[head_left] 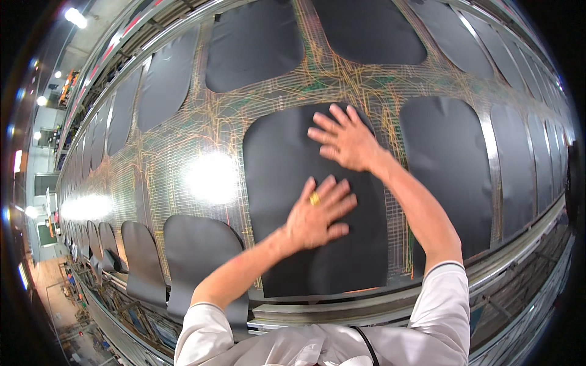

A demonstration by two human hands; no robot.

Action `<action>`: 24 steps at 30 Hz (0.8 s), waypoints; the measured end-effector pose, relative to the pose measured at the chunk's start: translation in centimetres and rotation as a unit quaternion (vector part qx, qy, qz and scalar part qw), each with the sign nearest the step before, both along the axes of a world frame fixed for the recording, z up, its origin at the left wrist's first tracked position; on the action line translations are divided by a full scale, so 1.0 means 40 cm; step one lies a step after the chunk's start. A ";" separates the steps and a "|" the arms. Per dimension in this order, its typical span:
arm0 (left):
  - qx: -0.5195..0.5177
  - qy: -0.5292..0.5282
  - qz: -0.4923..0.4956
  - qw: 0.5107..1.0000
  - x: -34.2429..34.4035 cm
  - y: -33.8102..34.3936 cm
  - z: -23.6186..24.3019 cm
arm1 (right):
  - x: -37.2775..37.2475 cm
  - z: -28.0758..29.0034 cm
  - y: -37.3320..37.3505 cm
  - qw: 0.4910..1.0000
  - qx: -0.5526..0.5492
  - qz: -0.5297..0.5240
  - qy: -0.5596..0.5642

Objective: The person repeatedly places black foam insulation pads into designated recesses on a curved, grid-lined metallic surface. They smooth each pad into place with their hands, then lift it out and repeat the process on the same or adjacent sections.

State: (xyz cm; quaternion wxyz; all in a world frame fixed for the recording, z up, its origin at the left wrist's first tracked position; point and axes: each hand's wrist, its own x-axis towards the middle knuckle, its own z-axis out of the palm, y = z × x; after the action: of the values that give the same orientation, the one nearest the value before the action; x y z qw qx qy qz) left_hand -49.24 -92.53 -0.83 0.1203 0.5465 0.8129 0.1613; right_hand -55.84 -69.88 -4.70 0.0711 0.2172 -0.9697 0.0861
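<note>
No lettering, numbers or signs can be read; the view's blurred edges are perhaps too unclear

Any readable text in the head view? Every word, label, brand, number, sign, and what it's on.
None readable.
Black sheet under left hand and right hand: no lettering visible.
Tabletop: coloured lines, no legible characters.
Yellow ring: too small to tell.
Far-left wall: too small and blurred.

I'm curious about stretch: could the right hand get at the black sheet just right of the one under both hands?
Probably yes: the right hand is open and empty, its forearm crosses over that black sheet, and nothing visible stands between them.
</note>
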 end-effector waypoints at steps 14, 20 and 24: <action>-0.088 0.137 0.208 0.964 -0.122 -0.200 -0.033 | 0.533 0.050 -0.433 0.981 -0.145 0.073 -0.107; -0.164 0.082 0.192 0.964 0.297 -0.496 0.094 | 0.780 0.044 -0.562 0.937 -0.232 0.194 -0.175; 0.032 0.156 0.545 0.823 0.346 -0.890 0.152 | 0.833 0.194 -0.640 0.768 -0.518 0.007 -0.376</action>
State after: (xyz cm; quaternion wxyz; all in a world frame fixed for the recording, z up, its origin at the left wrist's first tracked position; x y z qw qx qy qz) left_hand -35.39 -128.13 5.26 -0.1326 0.0358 0.9807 0.1392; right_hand -22.51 -95.47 3.06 -0.1977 0.1045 -0.7256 0.6508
